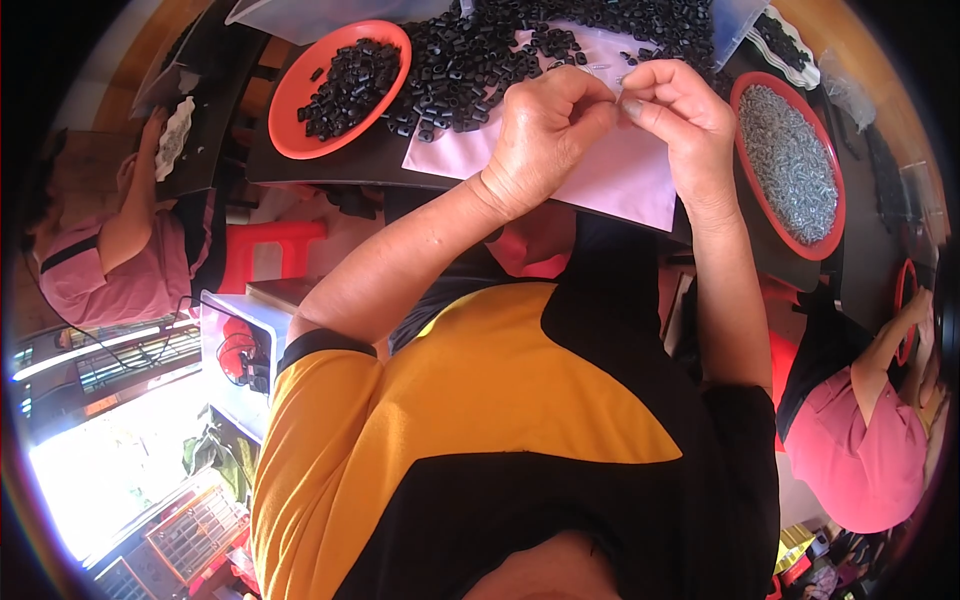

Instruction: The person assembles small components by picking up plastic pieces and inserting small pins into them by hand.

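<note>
My left hand (545, 130) and my right hand (672, 108) meet fingertip to fingertip above a pink sheet (625, 175) on the dark table (330, 165). Both pinch a small part between them; it is too small and too covered by the fingers to tell its kind. Just beyond the hands lies a heap of small black plastic pieces (480, 50). A red bowl (290, 85) to the left holds more of the black pieces. To the right, another red bowl (745, 185) is filled with small grey metal parts (790, 160).
A person in a pink shirt (120, 270) sits at the left, with a hand at a white object (175, 135). Another person in pink (865, 450) works at the right. A red stool (265, 245) stands under the table. Clear plastic bags lie along the table's far edge.
</note>
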Motion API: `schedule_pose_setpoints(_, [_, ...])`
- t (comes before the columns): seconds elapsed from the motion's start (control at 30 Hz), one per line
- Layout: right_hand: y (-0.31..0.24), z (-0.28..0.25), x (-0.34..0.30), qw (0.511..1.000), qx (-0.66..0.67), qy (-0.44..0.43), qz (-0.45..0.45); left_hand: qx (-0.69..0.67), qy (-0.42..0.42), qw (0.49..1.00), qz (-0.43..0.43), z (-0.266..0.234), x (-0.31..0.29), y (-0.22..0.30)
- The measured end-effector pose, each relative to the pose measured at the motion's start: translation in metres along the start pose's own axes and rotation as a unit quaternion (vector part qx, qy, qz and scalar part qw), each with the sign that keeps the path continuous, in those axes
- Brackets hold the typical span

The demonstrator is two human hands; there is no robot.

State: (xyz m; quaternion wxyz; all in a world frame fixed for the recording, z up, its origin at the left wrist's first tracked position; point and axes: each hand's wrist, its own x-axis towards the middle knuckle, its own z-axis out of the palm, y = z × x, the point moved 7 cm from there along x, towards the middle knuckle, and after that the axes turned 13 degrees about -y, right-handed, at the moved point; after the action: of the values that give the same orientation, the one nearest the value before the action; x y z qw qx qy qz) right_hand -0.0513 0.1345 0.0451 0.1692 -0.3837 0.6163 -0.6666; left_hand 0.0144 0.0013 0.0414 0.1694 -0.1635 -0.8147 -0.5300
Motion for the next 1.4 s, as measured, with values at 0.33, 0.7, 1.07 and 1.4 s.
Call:
schedule_pose_setpoints(0.33, [0.002, 0.003, -0.002, 0.998, -0.052, -0.015, -0.037, -0.211, -0.034, 0.948, -0.235, 0.007, -0.003, -0.021])
schedule_pose_setpoints(0.7, [0.003, -0.002, -0.001, 0.995, -0.089, 0.002, -0.043, -0.297, -0.038, 0.916, -0.266, 0.011, -0.007, -0.029])
schedule_pose_setpoints(1.07, [0.005, -0.003, -0.001, 0.998, -0.052, 0.008, -0.041, -0.283, -0.024, 0.926, -0.249, 0.011, -0.004, -0.027])
schedule_pose_setpoints(1.4, [0.001, -0.001, -0.002, 0.997, -0.048, 0.014, -0.055, -0.28, -0.03, 0.928, -0.244, 0.013, -0.004, -0.023])
